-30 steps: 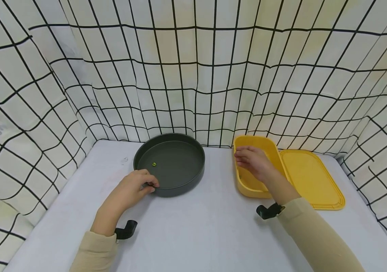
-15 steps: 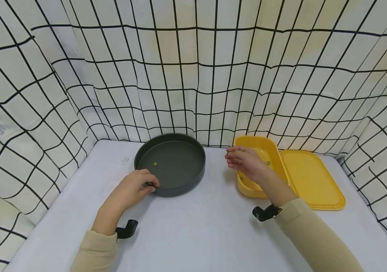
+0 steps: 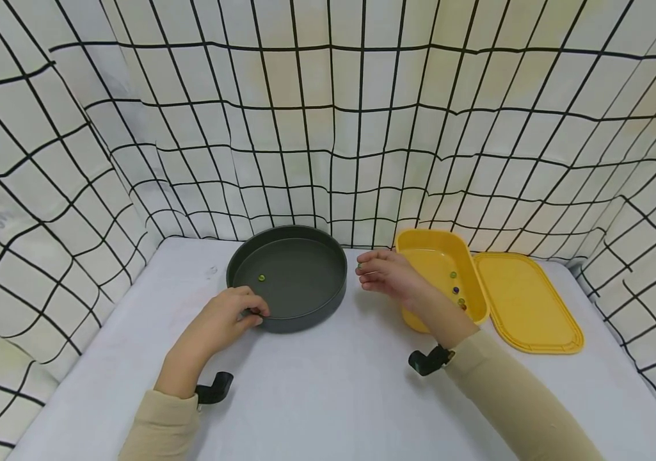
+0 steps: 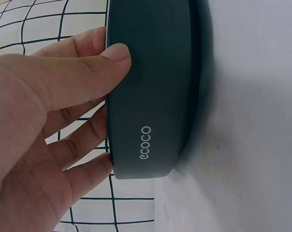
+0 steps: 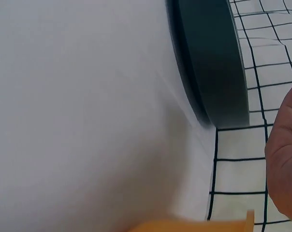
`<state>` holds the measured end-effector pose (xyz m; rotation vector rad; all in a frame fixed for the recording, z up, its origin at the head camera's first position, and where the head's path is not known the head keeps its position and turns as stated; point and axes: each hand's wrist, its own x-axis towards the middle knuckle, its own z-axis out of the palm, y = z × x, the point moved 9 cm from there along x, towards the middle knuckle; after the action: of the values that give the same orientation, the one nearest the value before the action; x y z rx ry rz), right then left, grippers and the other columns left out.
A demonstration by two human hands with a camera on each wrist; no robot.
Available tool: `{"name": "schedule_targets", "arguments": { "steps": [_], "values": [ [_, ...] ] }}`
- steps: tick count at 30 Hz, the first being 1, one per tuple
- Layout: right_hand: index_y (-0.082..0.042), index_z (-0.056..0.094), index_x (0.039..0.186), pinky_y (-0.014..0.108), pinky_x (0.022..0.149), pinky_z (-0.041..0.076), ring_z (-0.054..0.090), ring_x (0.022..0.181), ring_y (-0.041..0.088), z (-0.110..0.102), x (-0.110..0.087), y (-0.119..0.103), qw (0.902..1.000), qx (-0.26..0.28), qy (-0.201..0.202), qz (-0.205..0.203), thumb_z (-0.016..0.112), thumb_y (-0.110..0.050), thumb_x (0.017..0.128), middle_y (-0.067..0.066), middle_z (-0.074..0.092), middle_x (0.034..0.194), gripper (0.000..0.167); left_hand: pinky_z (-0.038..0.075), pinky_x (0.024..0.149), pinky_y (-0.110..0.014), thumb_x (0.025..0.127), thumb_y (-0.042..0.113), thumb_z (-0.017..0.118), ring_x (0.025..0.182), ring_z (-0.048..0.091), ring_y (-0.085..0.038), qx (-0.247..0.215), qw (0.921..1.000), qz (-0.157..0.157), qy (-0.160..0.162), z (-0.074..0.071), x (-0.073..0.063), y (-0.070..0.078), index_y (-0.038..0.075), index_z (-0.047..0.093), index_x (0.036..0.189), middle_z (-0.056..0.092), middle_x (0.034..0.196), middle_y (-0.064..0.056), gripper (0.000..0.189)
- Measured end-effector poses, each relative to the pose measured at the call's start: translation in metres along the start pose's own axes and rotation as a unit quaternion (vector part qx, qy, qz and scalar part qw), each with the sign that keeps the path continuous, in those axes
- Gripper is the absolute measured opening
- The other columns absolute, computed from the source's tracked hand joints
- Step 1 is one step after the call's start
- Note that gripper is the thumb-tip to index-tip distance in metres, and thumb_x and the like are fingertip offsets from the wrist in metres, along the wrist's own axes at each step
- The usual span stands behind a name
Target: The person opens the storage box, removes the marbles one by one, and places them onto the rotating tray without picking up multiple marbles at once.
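My left hand (image 3: 226, 323) grips the near left rim of a round dark grey pan (image 3: 299, 282). In the left wrist view the thumb (image 4: 118, 52) presses the pan's outer wall, marked "ecoco", while the fingers go over its rim. One small yellow-green marble (image 3: 261, 278) lies inside the pan. My right hand (image 3: 388, 278) hovers between the pan and a yellow box (image 3: 434, 238), fingers bent together. A tiny greenish marble (image 3: 359, 266) shows at its fingertips, mostly hidden. In the right wrist view only part of the right hand (image 5: 286, 159) appears, and its fingertips are out of sight.
Several marbles, among them a dark blue one (image 3: 456, 291), lie in the yellow box, partly covered by the right forearm. A yellow lid (image 3: 529, 304) lies flat right of the box. White walls with a black grid (image 3: 328, 128) enclose the white table (image 3: 328, 397).
My right hand has moved left from over the yellow box toward the pan, uncovering marbles in the box. The left hand and the pan have stayed in place.
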<state>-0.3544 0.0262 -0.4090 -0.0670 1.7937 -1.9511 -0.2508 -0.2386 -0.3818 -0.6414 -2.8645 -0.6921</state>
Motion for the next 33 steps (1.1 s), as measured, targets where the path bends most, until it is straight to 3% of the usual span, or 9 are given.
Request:
{"name": "schedule_targets", "arguments": {
  "steps": [11, 20, 33],
  "values": [
    [0.011, 0.05, 0.129, 0.024, 0.071, 0.058, 0.063, 0.075, 0.016, 0.032, 0.007, 0.009, 0.9994, -0.005, -0.034, -0.004, 0.057, -0.004, 0.098, 0.012, 0.066, 0.096, 0.035, 0.051, 0.078, -0.036, 0.084, 0.003, 0.078, 0.087, 0.06, -0.015, -0.003, 1.0, -0.002, -0.002, 0.001, 0.0, -0.001, 0.021, 0.074, 0.091, 0.063, 0.089, 0.009, 0.019],
    [0.009, 0.053, 0.126, 0.023, 0.072, 0.057, 0.062, 0.076, 0.016, 0.053, 0.009, 0.018, 0.9984, -0.021, -0.052, -0.003, 0.058, -0.007, 0.099, 0.017, 0.064, 0.103, 0.031, 0.051, 0.078, -0.035, 0.084, 0.003, 0.078, 0.086, 0.06, -0.014, -0.005, 1.0, 0.002, -0.001, 0.002, 0.0, -0.001, 0.02, 0.074, 0.09, 0.063, 0.088, 0.009, 0.019],
    [0.005, 0.055, 0.123, 0.024, 0.076, 0.058, 0.062, 0.079, 0.016, 0.072, 0.012, 0.017, 0.9972, -0.034, -0.065, -0.013, 0.059, -0.009, 0.099, 0.012, 0.064, 0.102, 0.028, 0.051, 0.078, -0.037, 0.083, 0.003, 0.078, 0.086, 0.06, -0.014, 0.001, 1.0, 0.005, 0.002, 0.0, 0.0, 0.0, 0.019, 0.074, 0.09, 0.063, 0.088, 0.008, 0.018]
  ]
}}
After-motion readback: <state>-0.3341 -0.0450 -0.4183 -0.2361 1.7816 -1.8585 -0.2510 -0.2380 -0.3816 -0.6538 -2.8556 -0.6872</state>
